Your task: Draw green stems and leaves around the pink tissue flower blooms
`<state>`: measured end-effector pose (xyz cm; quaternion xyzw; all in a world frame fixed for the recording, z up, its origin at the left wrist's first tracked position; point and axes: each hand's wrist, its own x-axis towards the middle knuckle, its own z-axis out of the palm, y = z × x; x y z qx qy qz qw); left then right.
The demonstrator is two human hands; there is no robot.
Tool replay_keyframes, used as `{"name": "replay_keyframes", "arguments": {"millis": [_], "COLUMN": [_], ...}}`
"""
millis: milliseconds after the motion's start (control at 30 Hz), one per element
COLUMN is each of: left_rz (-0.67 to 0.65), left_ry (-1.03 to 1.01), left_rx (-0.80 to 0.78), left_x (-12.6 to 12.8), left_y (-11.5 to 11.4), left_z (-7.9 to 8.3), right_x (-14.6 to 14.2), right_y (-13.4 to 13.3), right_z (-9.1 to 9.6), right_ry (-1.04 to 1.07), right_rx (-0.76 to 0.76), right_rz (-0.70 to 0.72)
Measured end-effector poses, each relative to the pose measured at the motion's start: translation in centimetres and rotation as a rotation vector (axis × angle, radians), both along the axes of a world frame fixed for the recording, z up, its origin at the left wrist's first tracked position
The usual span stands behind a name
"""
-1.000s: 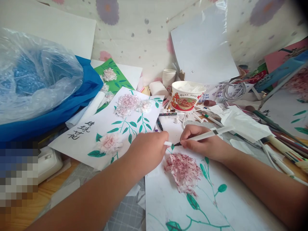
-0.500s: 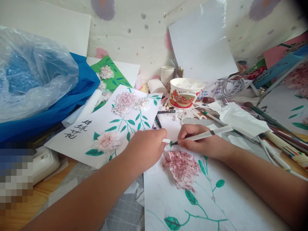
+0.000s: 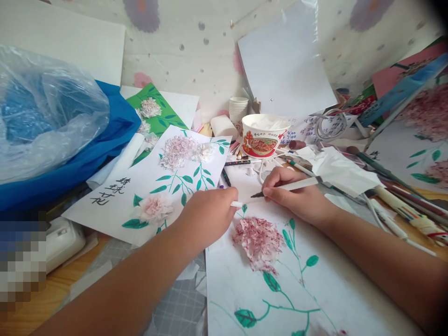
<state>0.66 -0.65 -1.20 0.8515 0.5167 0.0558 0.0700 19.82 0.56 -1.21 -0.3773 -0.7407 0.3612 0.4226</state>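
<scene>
My right hand (image 3: 292, 193) is closed around a white-barrelled marker pen (image 3: 297, 185), its dark tip pointing left just above the top of a white sheet (image 3: 224, 289). Close by on the left, my left hand (image 3: 208, 217) is closed on a white pen cap (image 3: 236, 204); only its end sticks out, the rest is hidden in the fist. Between the hands, a small green leaf (image 3: 244, 208) is drawn on the sheet. Below it sits a raised pink-red paper flower (image 3: 258, 242), with green stems and leaves drawn around it.
A finished flower picture (image 3: 112, 214) with black characters lies at left, beside a blue bag (image 3: 119, 112). An instant-noodle bowl (image 3: 262, 135) and stacked paper cups (image 3: 238, 109) stand behind. Pens, brushes and a crumpled tissue (image 3: 343, 170) crowd the right side.
The marker's tip has lifted away from the small leaf and shifted up and right of it. My left hand keeps its place by the sheet, and the view has shifted slightly.
</scene>
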Motion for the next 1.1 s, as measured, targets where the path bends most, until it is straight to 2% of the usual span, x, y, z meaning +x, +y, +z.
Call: {"name": "replay_keyframes", "arguments": {"millis": [67, 133, 233, 333, 533, 767, 933, 1100], "left_rz": [0.002, -0.005, -0.028, -0.023, -0.041, -0.034, -0.034, -0.047], "left_ry": [-0.003, -0.009, -0.02, -0.015, 0.023, 0.0, 0.001, 0.009], "left_rx": [-0.007, -0.017, -0.023, -0.006, 0.056, 0.043, 0.031, 0.025], "left_x": [0.0, -0.1, -0.2, -0.3, -0.1, 0.0, 0.1, 0.0], "left_y": [0.0, 0.1, 0.1, 0.2, 0.1, 0.0, -0.1, -0.1], "left_z": [0.0, 0.0, 0.1, 0.0, -0.1, 0.2, 0.2, 0.3], "right_x": [0.6, 1.5, 3.1, 4.5, 5.2, 4.9, 5.2, 5.0], "right_y": [0.0, -0.3, -1.5, -3.2, -5.3, -4.6, -4.4, -4.7], "right_z": [0.9, 1.9, 2.7, 1.7, -0.9, -1.3, -1.3, -1.2], "right_ry": [0.141, 0.223, 0.073, -0.076, -0.118, -0.161, -0.243, -0.241], "right_rx": [0.029, -0.006, -0.136, -0.221, -0.194, -0.115, -0.073, -0.014], "right_rz": [-0.018, 0.002, 0.058, 0.043, -0.037, 0.03, -0.062, -0.034]}}
